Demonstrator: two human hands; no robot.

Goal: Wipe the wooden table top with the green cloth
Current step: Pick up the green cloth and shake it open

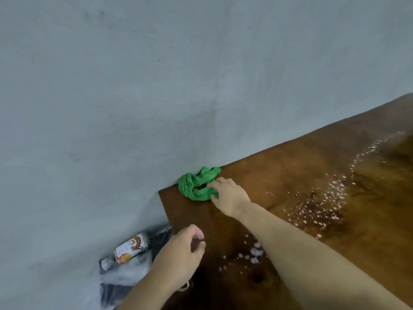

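The green cloth [199, 184] lies bunched in a loose ring at the far corner of the wooden surface [290, 175], against the grey wall [156, 86] and partly overhanging the edge there. The right hand [230, 196] is stretched out to the cloth, palm down, its fingers [213, 186] spread and resting on the near side of the bundle; they touch the fabric but have not closed round it, so this is judged a reach to gather the cloth, not a wiping stroke. The left hand [185, 251] hangs above the surface edge nearest the cloth's corner, on the person's side, fingers loosely curled and holding nothing; it appears to be kept clear, perhaps for balance during the long reach. To the right of the cloth, well apart from it, a band of pale droplets or foam specks [324, 198] runs across the surface, with darker wet patches beside it; this is judged the soiling to be wiped, and none of it looks smeared by a cloth pass. Wiping is therefore assessed as not begun. Below the cloth's corner, off the surface, a bottle with an orange and white label [128, 249] lies on its side on what looks like plastic bagging [125, 278]; its contents cannot be told. The cloth's overhang means a careless pull could drop it off the corner.
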